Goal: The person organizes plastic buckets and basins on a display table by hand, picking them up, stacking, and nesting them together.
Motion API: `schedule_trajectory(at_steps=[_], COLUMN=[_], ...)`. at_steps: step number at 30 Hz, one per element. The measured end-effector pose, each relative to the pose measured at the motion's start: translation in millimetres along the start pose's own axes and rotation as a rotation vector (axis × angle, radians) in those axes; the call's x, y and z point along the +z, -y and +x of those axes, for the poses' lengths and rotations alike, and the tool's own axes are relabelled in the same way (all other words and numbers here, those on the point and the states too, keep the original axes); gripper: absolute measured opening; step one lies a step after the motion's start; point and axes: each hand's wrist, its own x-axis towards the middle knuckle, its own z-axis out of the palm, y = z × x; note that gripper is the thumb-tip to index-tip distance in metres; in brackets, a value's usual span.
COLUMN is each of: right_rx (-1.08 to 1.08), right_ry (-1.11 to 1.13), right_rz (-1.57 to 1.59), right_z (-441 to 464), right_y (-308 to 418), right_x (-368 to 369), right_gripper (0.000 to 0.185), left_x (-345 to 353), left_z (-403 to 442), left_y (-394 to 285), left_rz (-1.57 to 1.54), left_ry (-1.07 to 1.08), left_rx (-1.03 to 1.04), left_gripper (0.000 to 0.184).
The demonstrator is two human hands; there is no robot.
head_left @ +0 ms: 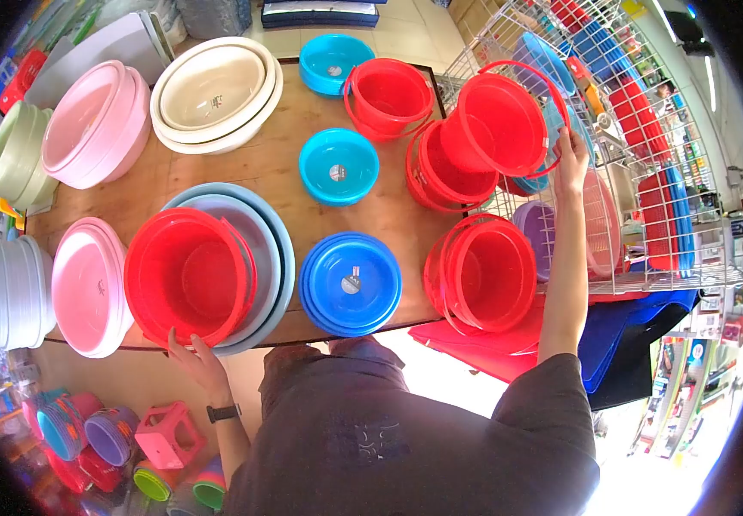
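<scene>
My right hand [572,155] is closed on the handle of a red bucket [509,125], which is tilted above another red bucket [453,168] at the table's right side. At the front left, my left hand [195,357] touches the lower rim of a large red bucket [186,271] with its fingers apart. That bucket rests in light blue-grey basins [278,258]. More red buckets stand nearby, one [393,95] at the back and a stack [492,275] at the front right.
On the wooden table [302,219] are blue basins [351,284], turquoise bowls [339,163], cream basins [216,90] and pink basins [92,279]. A wire rack [647,281] borders the right side. A pink stool [167,434] stands below left.
</scene>
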Motion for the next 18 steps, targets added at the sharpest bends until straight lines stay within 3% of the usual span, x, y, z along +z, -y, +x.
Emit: schedule_trajectory(at_steps=[8, 13, 18], right_rx=[0.035, 0.057, 0.105], right_ry=[-0.034, -0.081, -0.025], right_rz=[-0.055, -0.051, -0.073], right_z=[-36, -41, -44], right_y=[12, -13, -51], right_x=[7, 18, 29], right_gripper=[0.027, 0.026, 0.026], left_x=[0, -3, 2], left_z=[0, 1, 2], left_y=[1, -5, 2], left_rz=[0.01, 0.045, 0.051], left_ry=[0.022, 0.063, 0.005], left_rx=[0.002, -0.059, 0.039], left_gripper=[0.046, 0.046, 0.046])
